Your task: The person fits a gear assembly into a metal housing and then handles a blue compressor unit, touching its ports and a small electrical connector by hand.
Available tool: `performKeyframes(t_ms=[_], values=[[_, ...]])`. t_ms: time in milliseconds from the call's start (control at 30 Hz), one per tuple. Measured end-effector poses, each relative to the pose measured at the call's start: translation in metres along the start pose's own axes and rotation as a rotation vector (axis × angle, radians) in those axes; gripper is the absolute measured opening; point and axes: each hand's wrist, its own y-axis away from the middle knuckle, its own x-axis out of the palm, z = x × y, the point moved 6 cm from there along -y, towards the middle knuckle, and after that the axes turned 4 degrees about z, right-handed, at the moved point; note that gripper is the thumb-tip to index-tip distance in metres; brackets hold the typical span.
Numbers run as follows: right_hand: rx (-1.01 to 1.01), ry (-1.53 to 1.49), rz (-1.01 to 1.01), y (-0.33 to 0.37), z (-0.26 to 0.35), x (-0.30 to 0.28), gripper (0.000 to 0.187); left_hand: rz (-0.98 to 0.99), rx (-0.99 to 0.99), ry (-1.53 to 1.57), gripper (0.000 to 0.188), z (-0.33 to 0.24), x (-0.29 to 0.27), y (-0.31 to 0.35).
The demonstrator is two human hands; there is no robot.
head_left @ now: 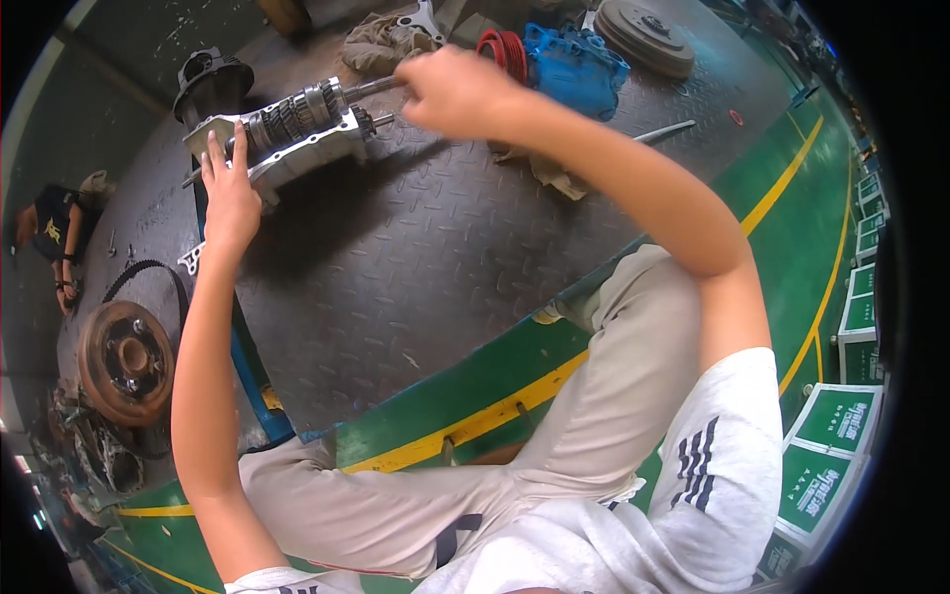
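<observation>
An open gearbox housing (312,151) of pale metal lies on the dark bench, with a stack of gears (292,121) showing along it. From the gears' right end a long shaft (372,89) sticks out. My right hand (455,94) is closed round that shaft's far end, its fingers partly hidden. A shorter splined shaft (383,120) pokes out just below. My left hand (231,188) lies over the housing's left end, fingers stretched out and spread, touching the casing and the gears' near end.
A bell-shaped housing (213,84) stands behind. Right of my right hand sit a blue machine part (574,69) with red rings, a round metal drum (645,38) and a rod (665,131). Left are a rusty disc (126,363) and another person (57,233). Green-white boxes (831,426) line the right.
</observation>
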Motion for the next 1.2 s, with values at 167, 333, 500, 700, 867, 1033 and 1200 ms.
performKeyframes(t_ms=[167,333,500,700,867,1033,1200], values=[[0.470,-0.192,-0.696,0.070,-0.135,-0.109,0.041,-0.268,0.310,0.155,0.078,-0.078,-0.040,0.010],[0.638,-0.785,-0.666,0.095,-0.274,-0.079,0.065,0.044,0.440,0.569,0.102,-0.213,-0.011,-0.038],[0.742,-1.231,-0.562,0.103,-0.316,-0.014,0.071,0.479,-0.004,1.267,0.139,-0.283,0.062,-0.117],[0.694,-1.306,-0.664,0.099,-0.321,0.016,0.056,0.664,-0.147,1.633,0.110,-0.315,0.114,-0.140],[0.707,-1.062,-0.706,0.091,-0.332,0.024,0.047,0.370,-0.217,1.685,0.107,-0.320,0.120,-0.126],[0.495,-0.841,-0.888,0.095,-0.314,0.014,0.036,-0.049,-0.206,1.900,0.074,-0.321,0.100,-0.087],[0.281,-1.012,-0.910,0.092,-0.263,-0.028,0.033,-0.198,-0.146,1.797,0.068,-0.310,0.040,-0.062]])
